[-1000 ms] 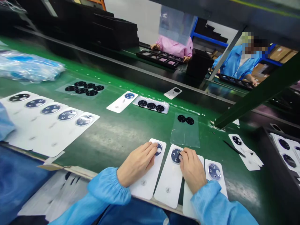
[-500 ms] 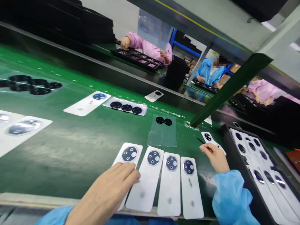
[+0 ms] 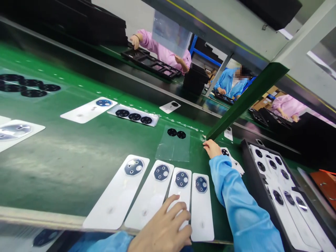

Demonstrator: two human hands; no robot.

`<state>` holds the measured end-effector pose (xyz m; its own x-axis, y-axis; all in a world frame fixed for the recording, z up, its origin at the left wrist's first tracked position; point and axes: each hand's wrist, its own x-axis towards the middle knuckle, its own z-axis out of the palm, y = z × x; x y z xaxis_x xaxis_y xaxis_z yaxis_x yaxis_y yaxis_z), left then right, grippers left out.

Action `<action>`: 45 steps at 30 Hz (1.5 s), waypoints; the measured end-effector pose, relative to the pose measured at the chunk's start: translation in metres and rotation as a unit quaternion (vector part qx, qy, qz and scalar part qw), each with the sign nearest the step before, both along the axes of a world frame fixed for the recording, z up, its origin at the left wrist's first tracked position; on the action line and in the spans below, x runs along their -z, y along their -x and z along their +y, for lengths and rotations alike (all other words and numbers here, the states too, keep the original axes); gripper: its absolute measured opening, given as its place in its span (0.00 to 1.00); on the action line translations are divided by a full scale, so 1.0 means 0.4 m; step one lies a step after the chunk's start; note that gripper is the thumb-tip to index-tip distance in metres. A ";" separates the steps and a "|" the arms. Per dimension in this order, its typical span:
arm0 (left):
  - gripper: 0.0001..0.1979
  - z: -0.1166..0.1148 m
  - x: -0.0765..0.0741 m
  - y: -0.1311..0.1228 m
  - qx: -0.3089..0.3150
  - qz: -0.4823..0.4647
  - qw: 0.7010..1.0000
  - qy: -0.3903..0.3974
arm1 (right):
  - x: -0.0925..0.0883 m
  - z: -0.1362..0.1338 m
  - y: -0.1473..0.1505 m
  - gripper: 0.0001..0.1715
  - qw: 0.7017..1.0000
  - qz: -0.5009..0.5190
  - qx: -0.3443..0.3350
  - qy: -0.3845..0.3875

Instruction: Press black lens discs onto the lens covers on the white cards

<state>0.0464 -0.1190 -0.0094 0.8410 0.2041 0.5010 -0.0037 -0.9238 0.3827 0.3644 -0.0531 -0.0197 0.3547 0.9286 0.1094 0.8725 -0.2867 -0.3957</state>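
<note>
Four white phone back covers lie in a row along the bench's front edge, each with a dark blue camera piece at its top: a leftmost cover, a second, a third and a rightmost one. My left hand is over the lower part of the third cover, fingers spread, holding nothing. My right hand is at the foot of the green post, fingers pinched together; whatever they hold is hidden. Beside that wrist lie more covers, partly behind the blue sleeve.
A black tray of white covers stands at right. Behind the row lie a clear bag with two black discs, a strip with three discs, and a single cover. More discs lie far left. Co-workers sit across the bench.
My left hand has left the leftmost cover and moved right to the third. My right hand has moved back and left, to the post's foot; the thin black tool it held no longer shows.
</note>
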 end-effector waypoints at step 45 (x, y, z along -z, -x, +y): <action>0.14 -0.017 -0.002 -0.163 0.004 0.027 0.991 0.133 | -0.021 -0.475 0.253 0.04 0.867 0.433 -0.002 -0.247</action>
<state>0.1118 -0.1257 -0.0084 0.8670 0.3164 0.3850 0.0161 -0.7899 0.6130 0.2631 -0.2430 -0.0114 0.4990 0.8460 0.1879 0.1883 0.1058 -0.9764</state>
